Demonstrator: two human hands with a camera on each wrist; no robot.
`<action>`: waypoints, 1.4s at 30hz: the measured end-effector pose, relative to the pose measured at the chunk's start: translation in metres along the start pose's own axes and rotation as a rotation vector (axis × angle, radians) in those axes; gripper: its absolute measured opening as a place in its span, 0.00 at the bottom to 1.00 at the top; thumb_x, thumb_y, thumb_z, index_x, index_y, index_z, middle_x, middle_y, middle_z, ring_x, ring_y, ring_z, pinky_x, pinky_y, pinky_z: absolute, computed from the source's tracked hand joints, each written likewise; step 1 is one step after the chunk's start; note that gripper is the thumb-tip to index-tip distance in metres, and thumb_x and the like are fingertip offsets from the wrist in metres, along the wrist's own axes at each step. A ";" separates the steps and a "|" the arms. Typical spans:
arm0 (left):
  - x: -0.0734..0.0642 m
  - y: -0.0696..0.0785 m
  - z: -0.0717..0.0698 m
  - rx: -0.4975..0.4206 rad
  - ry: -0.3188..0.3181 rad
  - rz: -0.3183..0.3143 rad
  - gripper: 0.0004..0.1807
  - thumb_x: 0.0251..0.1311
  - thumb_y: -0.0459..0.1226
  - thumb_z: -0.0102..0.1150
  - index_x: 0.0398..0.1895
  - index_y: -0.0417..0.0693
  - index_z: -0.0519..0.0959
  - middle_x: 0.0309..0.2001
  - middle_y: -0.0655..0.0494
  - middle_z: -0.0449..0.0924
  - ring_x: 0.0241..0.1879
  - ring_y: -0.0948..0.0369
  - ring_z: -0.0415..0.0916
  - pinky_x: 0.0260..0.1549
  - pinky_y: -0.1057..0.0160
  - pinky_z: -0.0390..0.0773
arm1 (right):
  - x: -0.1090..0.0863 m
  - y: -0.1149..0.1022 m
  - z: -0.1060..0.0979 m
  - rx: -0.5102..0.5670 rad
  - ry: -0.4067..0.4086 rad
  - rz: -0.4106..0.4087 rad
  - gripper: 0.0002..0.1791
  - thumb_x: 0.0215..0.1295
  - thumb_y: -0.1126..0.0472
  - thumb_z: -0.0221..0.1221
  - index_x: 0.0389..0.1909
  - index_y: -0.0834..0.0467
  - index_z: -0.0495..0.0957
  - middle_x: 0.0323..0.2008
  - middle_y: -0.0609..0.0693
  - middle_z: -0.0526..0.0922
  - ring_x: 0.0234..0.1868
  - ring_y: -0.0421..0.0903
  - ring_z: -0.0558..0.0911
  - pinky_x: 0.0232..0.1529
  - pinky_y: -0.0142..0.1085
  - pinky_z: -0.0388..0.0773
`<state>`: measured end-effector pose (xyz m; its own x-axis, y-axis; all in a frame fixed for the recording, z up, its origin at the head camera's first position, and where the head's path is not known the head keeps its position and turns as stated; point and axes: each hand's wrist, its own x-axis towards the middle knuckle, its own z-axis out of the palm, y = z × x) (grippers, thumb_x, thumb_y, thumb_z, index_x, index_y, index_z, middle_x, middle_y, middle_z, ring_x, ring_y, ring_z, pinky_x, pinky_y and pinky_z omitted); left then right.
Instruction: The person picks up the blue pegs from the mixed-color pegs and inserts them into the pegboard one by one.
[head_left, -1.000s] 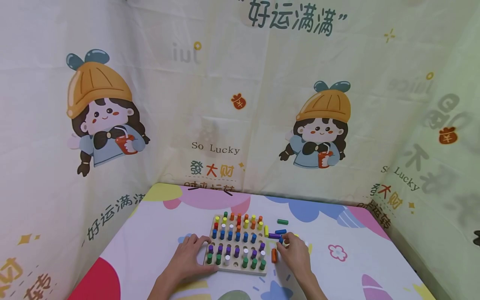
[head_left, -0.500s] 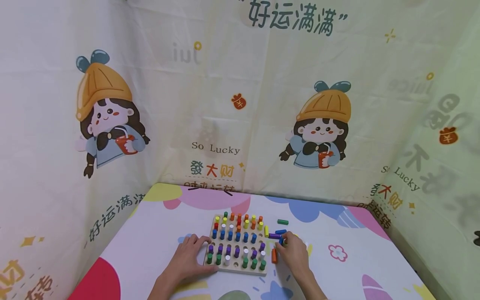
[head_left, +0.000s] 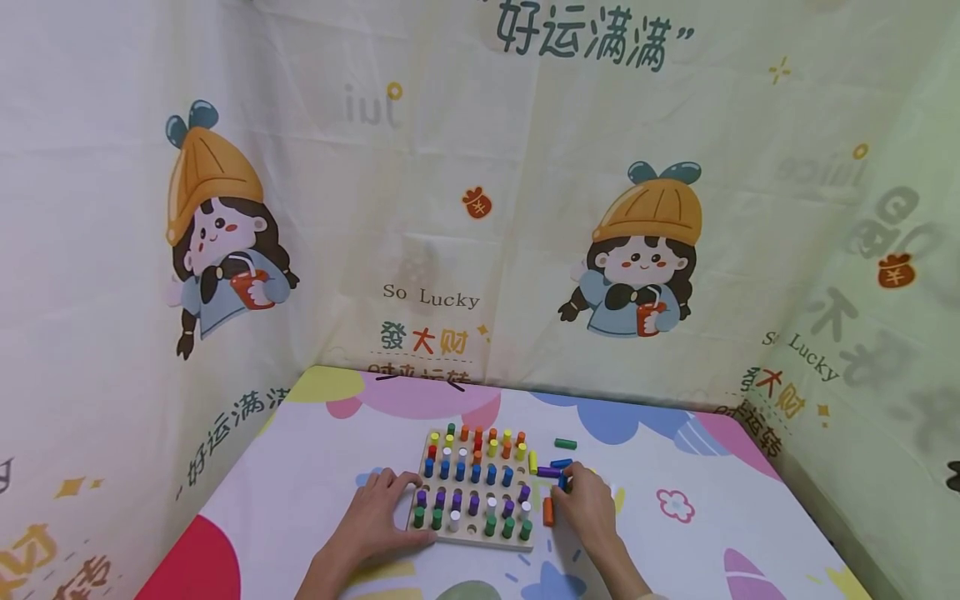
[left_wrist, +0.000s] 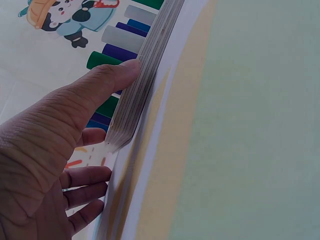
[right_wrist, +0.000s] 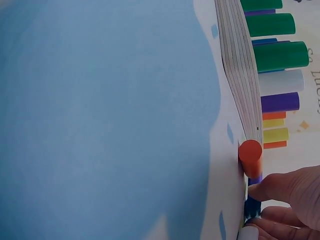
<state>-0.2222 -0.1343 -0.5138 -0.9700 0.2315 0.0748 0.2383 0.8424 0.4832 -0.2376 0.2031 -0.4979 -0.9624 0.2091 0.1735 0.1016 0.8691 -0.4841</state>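
Note:
A wooden pegboard (head_left: 472, 543) stands on the table, bearing rows of coloured pegs: green, white, purple, blue, red, orange and yellow. My left hand (head_left: 372, 515) grips its near left corner. In the left wrist view the thumb (left_wrist: 112, 75) presses on the board's layered edge, and the index finger lies round the corner. Right of the board, my right hand (head_left: 588, 504) pinches a blue peg (head_left: 562, 482) between thumb and fingers, low over the table. An orange peg (head_left: 548, 512) lies just left of that hand. My fingers partly hide the blue peg.
Beyond the right hand lie a purple peg (head_left: 548, 472), another blue peg (head_left: 562, 463), a yellow peg (head_left: 533, 462) and a green peg (head_left: 566, 443). A white peg (right_wrist: 248, 233) shows beside the right fingers. Printed cloth (head_left: 420, 208) hangs behind the table.
The cloth on the left has shifted, its printed figure looking narrower. Both hands stay almost where they were, the right still pinching the blue peg.

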 end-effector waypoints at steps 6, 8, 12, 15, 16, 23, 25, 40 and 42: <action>-0.001 0.001 -0.001 0.001 0.002 0.009 0.45 0.36 0.72 0.74 0.58 0.62 0.76 0.43 0.57 0.68 0.45 0.54 0.66 0.48 0.45 0.72 | -0.001 0.003 0.001 0.025 0.018 -0.013 0.14 0.57 0.67 0.68 0.42 0.67 0.80 0.28 0.53 0.82 0.26 0.45 0.75 0.26 0.36 0.73; -0.001 0.001 -0.002 0.000 -0.003 0.010 0.45 0.37 0.71 0.74 0.59 0.62 0.76 0.43 0.56 0.68 0.45 0.54 0.66 0.49 0.45 0.72 | -0.002 0.004 0.000 0.037 0.014 0.001 0.13 0.57 0.68 0.68 0.43 0.68 0.80 0.28 0.53 0.82 0.26 0.45 0.75 0.26 0.35 0.73; -0.002 0.002 -0.004 -0.002 -0.010 0.011 0.45 0.37 0.71 0.74 0.59 0.61 0.76 0.43 0.56 0.68 0.46 0.53 0.66 0.50 0.43 0.72 | -0.002 0.004 0.000 0.034 0.009 0.031 0.13 0.56 0.70 0.66 0.43 0.68 0.80 0.28 0.54 0.82 0.26 0.46 0.76 0.27 0.36 0.73; -0.002 0.002 -0.004 -0.004 -0.012 0.010 0.45 0.38 0.70 0.74 0.59 0.61 0.76 0.43 0.56 0.68 0.46 0.53 0.66 0.49 0.44 0.72 | -0.002 0.004 -0.001 0.031 0.017 0.047 0.13 0.55 0.70 0.66 0.43 0.68 0.80 0.29 0.55 0.82 0.27 0.46 0.76 0.28 0.37 0.75; -0.002 0.002 -0.004 -0.004 -0.012 0.009 0.45 0.38 0.70 0.74 0.59 0.61 0.76 0.43 0.56 0.68 0.46 0.53 0.66 0.49 0.44 0.72 | -0.002 0.005 -0.002 0.032 0.019 0.053 0.13 0.56 0.70 0.66 0.43 0.68 0.80 0.29 0.55 0.82 0.28 0.47 0.76 0.29 0.38 0.76; 0.000 0.000 0.000 -0.003 -0.007 0.010 0.45 0.37 0.72 0.73 0.59 0.62 0.76 0.43 0.56 0.68 0.46 0.53 0.66 0.49 0.45 0.72 | -0.003 0.010 -0.002 0.091 0.034 0.087 0.14 0.57 0.70 0.65 0.44 0.68 0.80 0.33 0.56 0.82 0.32 0.49 0.76 0.34 0.40 0.77; 0.001 -0.001 0.001 -0.004 -0.010 0.008 0.46 0.37 0.72 0.73 0.59 0.62 0.76 0.43 0.56 0.68 0.46 0.53 0.66 0.49 0.44 0.72 | -0.003 0.011 -0.001 0.111 0.044 0.096 0.14 0.57 0.70 0.66 0.44 0.68 0.80 0.33 0.56 0.82 0.32 0.48 0.76 0.33 0.39 0.76; 0.000 0.000 0.001 0.002 -0.016 -0.011 0.46 0.36 0.72 0.73 0.59 0.62 0.76 0.44 0.55 0.69 0.47 0.53 0.66 0.49 0.45 0.72 | -0.012 0.012 -0.005 0.199 0.103 0.058 0.14 0.51 0.68 0.68 0.39 0.66 0.81 0.32 0.55 0.83 0.33 0.48 0.80 0.38 0.44 0.80; 0.000 0.000 0.001 0.001 -0.015 -0.008 0.46 0.36 0.72 0.73 0.59 0.62 0.76 0.44 0.55 0.69 0.47 0.53 0.66 0.50 0.44 0.72 | -0.012 0.010 -0.006 0.211 0.099 0.063 0.14 0.51 0.68 0.68 0.39 0.66 0.81 0.32 0.55 0.84 0.33 0.48 0.80 0.37 0.43 0.80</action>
<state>-0.2221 -0.1341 -0.5148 -0.9711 0.2318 0.0575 0.2303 0.8450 0.4827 -0.2233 0.2117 -0.4997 -0.9255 0.3118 0.2151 0.0960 0.7424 -0.6630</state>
